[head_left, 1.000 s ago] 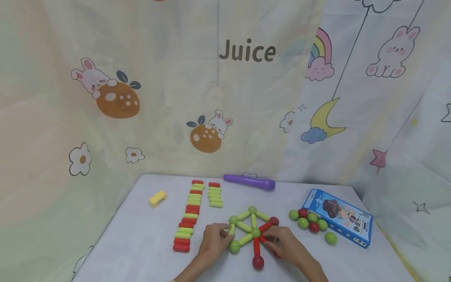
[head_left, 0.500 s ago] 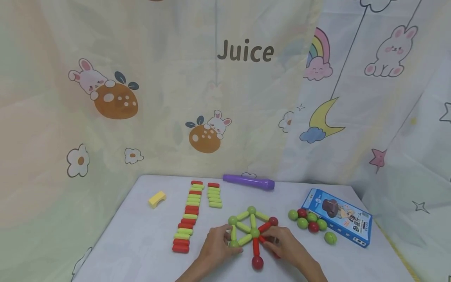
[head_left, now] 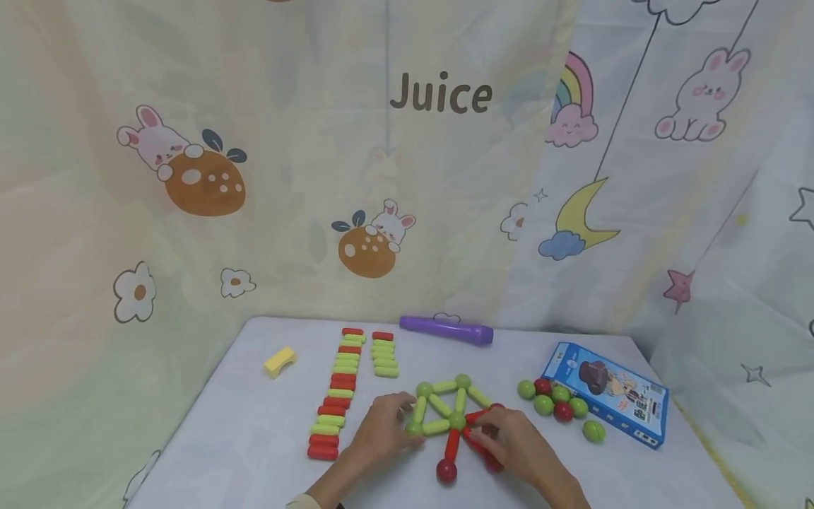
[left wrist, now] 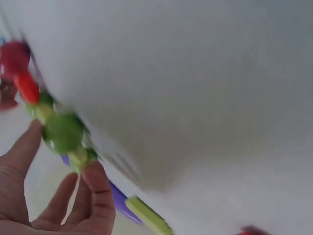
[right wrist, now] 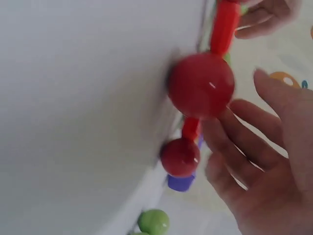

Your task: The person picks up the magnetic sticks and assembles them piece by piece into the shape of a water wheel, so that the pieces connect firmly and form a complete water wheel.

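Note:
A flat wheel-like frame of rods and balls stands at the table's front middle, with a green hub ball (head_left: 457, 421). My left hand (head_left: 384, 426) holds the green ball (head_left: 415, 429) at its left corner, thumb and fingers on either side. My right hand (head_left: 516, 444) is at the red rods on the frame's right, fingertips behind a red ball (right wrist: 201, 85) in the right wrist view. Its thumb stands apart from that ball, and the fingertips' contact is partly hidden. One red rod (head_left: 452, 445) runs from the hub to the front red ball (head_left: 446, 471).
Left lies a long column of red and green rods (head_left: 332, 411), with a shorter column (head_left: 384, 354) beside it. A yellow arch block (head_left: 280, 361) sits farther left. Behind is a purple microphone-shaped stick (head_left: 446, 330). Several balls (head_left: 562, 411) lie by a blue box (head_left: 613, 394) at right.
The frame has turned clockwise a little, its left corner moving up and the front red ball moving left. My left hand has shifted with that corner; the right hand has stayed near the red rods.

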A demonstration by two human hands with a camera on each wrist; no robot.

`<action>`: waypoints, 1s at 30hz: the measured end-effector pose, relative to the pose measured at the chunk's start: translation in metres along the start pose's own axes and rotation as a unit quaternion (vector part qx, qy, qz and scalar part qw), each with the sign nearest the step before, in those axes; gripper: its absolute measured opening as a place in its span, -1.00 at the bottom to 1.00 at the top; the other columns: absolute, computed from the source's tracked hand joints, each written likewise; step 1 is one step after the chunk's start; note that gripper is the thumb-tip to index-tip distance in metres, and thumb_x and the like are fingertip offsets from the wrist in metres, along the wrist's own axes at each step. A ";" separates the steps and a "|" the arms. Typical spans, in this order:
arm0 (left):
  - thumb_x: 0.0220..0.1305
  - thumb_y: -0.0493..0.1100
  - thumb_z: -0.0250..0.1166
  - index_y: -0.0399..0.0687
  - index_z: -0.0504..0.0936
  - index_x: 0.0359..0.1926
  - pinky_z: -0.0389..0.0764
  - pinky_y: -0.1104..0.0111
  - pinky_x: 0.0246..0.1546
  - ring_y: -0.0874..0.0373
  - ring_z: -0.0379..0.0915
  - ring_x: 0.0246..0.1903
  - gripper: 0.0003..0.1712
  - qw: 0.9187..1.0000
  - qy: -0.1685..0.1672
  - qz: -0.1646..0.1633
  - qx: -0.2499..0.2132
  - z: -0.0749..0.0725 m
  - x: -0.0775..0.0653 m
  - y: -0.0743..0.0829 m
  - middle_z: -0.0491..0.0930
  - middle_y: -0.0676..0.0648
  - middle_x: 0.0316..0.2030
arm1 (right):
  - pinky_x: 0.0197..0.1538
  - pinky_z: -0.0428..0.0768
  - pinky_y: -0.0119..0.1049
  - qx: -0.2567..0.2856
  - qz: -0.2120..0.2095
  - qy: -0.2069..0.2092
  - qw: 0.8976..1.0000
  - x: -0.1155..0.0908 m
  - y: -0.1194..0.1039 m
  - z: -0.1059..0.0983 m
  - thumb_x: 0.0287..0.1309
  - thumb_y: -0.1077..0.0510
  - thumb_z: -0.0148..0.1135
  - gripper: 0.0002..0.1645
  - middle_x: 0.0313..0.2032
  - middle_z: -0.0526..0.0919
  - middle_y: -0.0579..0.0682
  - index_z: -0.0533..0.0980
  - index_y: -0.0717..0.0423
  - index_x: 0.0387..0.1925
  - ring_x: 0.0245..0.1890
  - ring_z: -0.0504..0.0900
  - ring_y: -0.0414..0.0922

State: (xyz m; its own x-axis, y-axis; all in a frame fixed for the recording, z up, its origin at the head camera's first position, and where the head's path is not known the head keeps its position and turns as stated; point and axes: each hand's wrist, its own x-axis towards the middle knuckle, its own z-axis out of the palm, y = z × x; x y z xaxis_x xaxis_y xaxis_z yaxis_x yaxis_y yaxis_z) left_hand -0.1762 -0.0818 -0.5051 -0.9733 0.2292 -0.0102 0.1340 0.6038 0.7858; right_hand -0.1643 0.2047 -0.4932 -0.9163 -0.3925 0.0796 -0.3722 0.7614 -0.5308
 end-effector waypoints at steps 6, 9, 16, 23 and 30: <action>0.35 -0.19 0.54 -0.27 0.70 0.20 0.73 0.04 0.06 -0.08 0.60 0.07 -0.54 0.990 0.141 0.011 0.018 -0.020 0.028 -0.019 0.72 -0.19 0.11 | 0.01 0.74 -0.24 -0.075 -0.007 0.058 0.995 0.009 0.005 -0.007 0.10 0.15 0.68 -0.67 -0.10 0.66 -0.23 0.81 -0.06 -0.07 -0.11 0.55 -0.26; 0.35 -0.31 0.50 -0.32 0.71 0.17 0.71 0.01 0.13 -0.13 0.59 0.10 -0.59 0.981 0.175 0.004 0.084 -0.022 0.042 -0.029 0.71 -0.23 0.09 | 0.08 0.74 -0.13 -0.068 -0.030 0.027 0.997 0.016 0.013 -0.005 0.10 0.21 0.66 -0.67 -0.05 0.70 -0.24 0.82 -0.11 -0.08 -0.01 0.58 -0.20; 0.30 -0.32 0.53 -0.32 0.81 -0.08 0.76 0.22 -0.16 -0.01 0.61 -0.16 -0.80 0.963 0.158 0.003 0.220 -0.020 0.058 -0.033 0.68 -0.18 -0.23 | 0.06 0.71 -0.16 -0.081 -0.104 0.014 0.991 0.027 0.025 0.003 0.09 0.19 0.66 -0.66 -0.14 0.71 -0.39 0.82 -0.20 -0.10 -0.04 0.57 -0.25; 0.25 -0.28 0.56 -0.28 0.71 -0.33 0.46 0.38 -0.53 0.15 0.41 -0.52 -0.82 0.973 0.135 -0.039 0.183 -0.025 0.024 -0.005 0.50 -0.03 -0.53 | -0.06 0.62 -0.25 -0.114 -0.118 0.044 0.985 0.026 0.015 0.007 0.13 0.13 0.65 -0.80 -0.26 0.69 -0.38 0.83 -0.15 -0.19 -0.16 0.49 -0.31; 0.23 -0.22 0.56 -0.21 0.67 -0.24 0.38 0.36 -0.57 0.16 0.36 -0.55 -0.77 0.990 0.099 -0.049 0.084 -0.023 -0.031 0.022 0.46 0.03 -0.55 | -0.07 0.59 -0.20 -0.158 -0.080 0.054 0.983 0.021 0.008 0.011 0.06 0.08 0.70 -0.82 -0.35 0.69 -0.33 0.83 -0.13 -0.27 -0.24 0.46 -0.31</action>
State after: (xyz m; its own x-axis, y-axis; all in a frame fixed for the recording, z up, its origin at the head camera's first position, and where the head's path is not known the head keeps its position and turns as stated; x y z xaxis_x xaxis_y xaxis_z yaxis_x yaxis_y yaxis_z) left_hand -0.1475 -0.0930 -0.4732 -0.9984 0.0199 0.0528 0.0503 0.7376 0.6734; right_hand -0.1846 0.1969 -0.5044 -0.8464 -0.4758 0.2391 -0.5242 0.8236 -0.2166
